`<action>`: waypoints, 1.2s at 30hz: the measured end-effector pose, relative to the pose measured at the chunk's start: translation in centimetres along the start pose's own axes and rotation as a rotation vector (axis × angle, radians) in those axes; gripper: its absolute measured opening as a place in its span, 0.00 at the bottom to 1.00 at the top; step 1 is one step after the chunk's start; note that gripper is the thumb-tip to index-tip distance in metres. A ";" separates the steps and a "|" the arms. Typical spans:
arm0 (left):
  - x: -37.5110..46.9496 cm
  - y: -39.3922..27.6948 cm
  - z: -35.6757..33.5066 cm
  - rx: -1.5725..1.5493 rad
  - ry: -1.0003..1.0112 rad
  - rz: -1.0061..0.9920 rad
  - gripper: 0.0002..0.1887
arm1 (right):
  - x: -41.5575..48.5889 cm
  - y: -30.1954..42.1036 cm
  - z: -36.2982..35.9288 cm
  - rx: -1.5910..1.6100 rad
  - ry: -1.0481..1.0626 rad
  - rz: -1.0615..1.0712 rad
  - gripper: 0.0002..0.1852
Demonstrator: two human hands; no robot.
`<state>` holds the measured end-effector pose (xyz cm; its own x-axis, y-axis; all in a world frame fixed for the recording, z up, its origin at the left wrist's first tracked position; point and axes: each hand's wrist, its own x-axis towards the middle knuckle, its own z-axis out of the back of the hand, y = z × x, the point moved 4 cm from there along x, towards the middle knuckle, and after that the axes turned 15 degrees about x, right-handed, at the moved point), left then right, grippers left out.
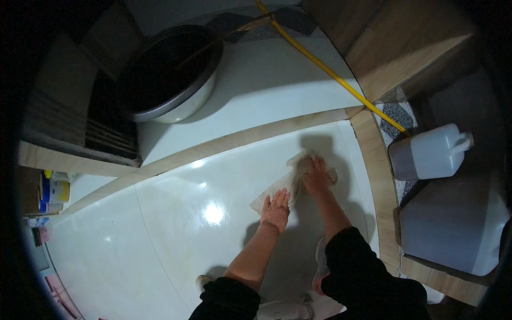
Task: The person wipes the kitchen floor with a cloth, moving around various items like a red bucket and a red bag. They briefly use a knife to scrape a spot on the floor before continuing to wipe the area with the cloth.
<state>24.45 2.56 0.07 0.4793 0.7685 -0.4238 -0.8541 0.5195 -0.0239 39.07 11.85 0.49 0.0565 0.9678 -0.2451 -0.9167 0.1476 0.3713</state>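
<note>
A thin, pale cloth [276,190] with a scalloped edge lies spread and partly bunched on the glossy white tile floor [172,216]. My right hand [318,176] presses down on its crumpled far end, fingers pointing away from me. Lower and to the left, my left hand [276,210] rests palm down by the near part of the cloth, its fingers straight and slightly spread. How much cloth lies beneath each palm is hidden. Both forearms are bare below dark sleeves.
Beyond a wood-toned border [248,130], a large metal-rimmed pot [184,110] stands on white tile. A yellow hose [320,64] runs toward a translucent jug [436,154] at right, above a larger plastic container [444,228]. Cans [56,190] sit far left. Shoes [320,264] show below.
</note>
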 end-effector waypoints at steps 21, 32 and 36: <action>-2.9 11.9 -1.0 -0.219 -0.061 0.380 0.28 | 4.5 12.7 -6.6 0.099 0.032 0.090 0.33; -13.1 10.2 -5.8 -0.373 -0.079 0.562 0.28 | -3.7 23.3 -9.6 0.118 0.485 0.585 0.21; -13.6 10.5 -4.8 -0.408 -0.204 0.504 0.27 | -1.3 18.6 -7.2 0.447 0.230 0.445 0.18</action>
<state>7.97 -4.21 1.26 -0.0027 0.9558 -0.2941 -0.9717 -0.0720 -0.2249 19.13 11.88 1.29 -0.4205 0.8949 -0.1491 -0.5783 -0.1378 0.8041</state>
